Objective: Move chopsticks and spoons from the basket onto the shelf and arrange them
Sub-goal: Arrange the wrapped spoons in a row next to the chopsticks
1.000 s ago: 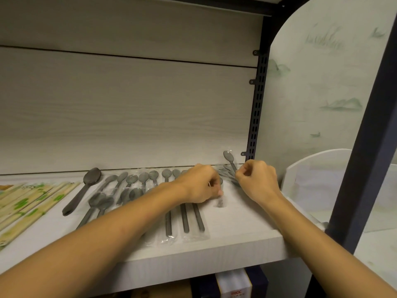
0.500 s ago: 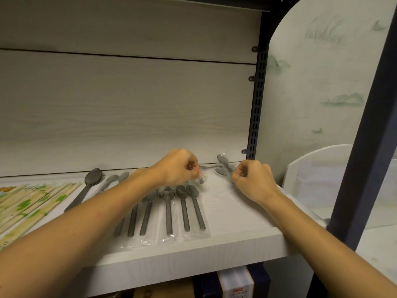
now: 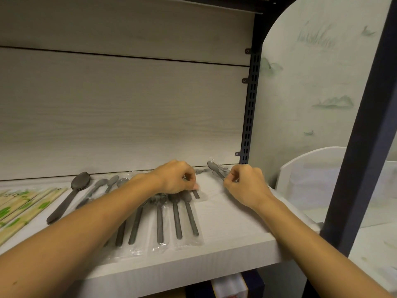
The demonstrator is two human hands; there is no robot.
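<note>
- The left hand (image 3: 175,178) sits over the middle of the white shelf (image 3: 232,224), its fingers curled down and pinching a wrapped grey spoon (image 3: 195,193), of which only a short handle end shows just below the knuckles.
- The right hand (image 3: 247,186) is near the shelf's right end, fingers curled into a loose fist at the edge of a small heap of wrapped spoons (image 3: 216,169) lying against the back panel; the fingers seem to pinch the clear wrapping there, though the exact grip is hidden by the hand.
- The two hands are near each other but apart, with a bare strip of shelf between them.
- A row of wrapped spoons (image 3: 176,220) lies side by side in clear sleeves in front of the left hand, bowls toward the back and handles toward the shelf's front edge; the left forearm covers part of the row.
- Further left lies a larger dark spoon (image 3: 71,196), set at a slant, with a few more grey spoons (image 3: 103,186) just beside it.
- Paper-sleeved chopsticks (image 3: 25,206), printed with green marks, lie at the shelf's far left end.
- A white basket (image 3: 300,168) stands to the right of the shelf, beyond the dark upright post (image 3: 365,130).
</note>
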